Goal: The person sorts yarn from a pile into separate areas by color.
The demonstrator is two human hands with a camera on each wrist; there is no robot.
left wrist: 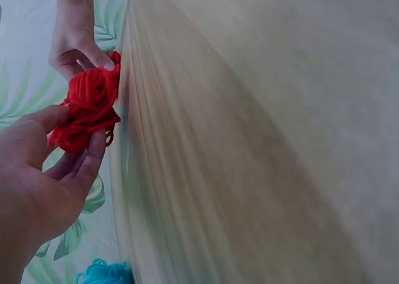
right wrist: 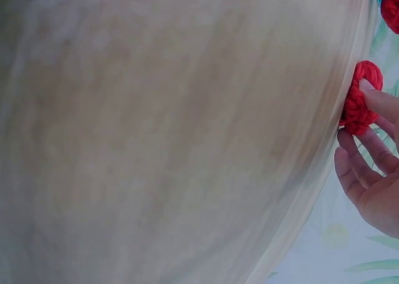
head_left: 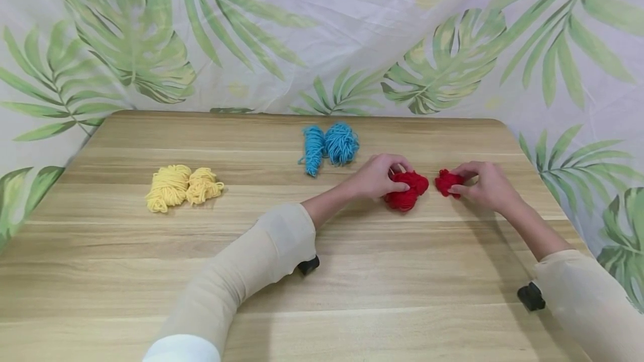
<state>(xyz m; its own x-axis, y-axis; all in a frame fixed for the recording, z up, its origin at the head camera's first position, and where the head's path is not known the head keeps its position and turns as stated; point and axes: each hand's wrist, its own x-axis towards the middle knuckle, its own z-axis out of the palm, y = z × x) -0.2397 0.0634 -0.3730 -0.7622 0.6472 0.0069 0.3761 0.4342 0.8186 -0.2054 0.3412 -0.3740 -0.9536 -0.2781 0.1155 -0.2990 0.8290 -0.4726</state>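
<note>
On the right half of the table lie two bundles of red yarn. My left hand (head_left: pixel 377 176) grips the larger red yarn bundle (head_left: pixel 408 190) from its left side, thumb and fingers on opposite sides of it in the left wrist view. A short gap to the right, my right hand (head_left: pixel 485 184) pinches the smaller red yarn bundle (head_left: pixel 446 183) between thumb and fingers. The right wrist view shows that small bundle (right wrist: pixel 361 97) at the fingertips, partly covered by the thumb.
Two blue yarn bundles (head_left: pixel 342 144) lie side by side at the table's back middle. Two yellow yarn bundles (head_left: pixel 169 187) touch each other on the left. A leaf-patterned cloth (head_left: pixel 352 32) hangs behind the wooden table (head_left: pixel 382 284).
</note>
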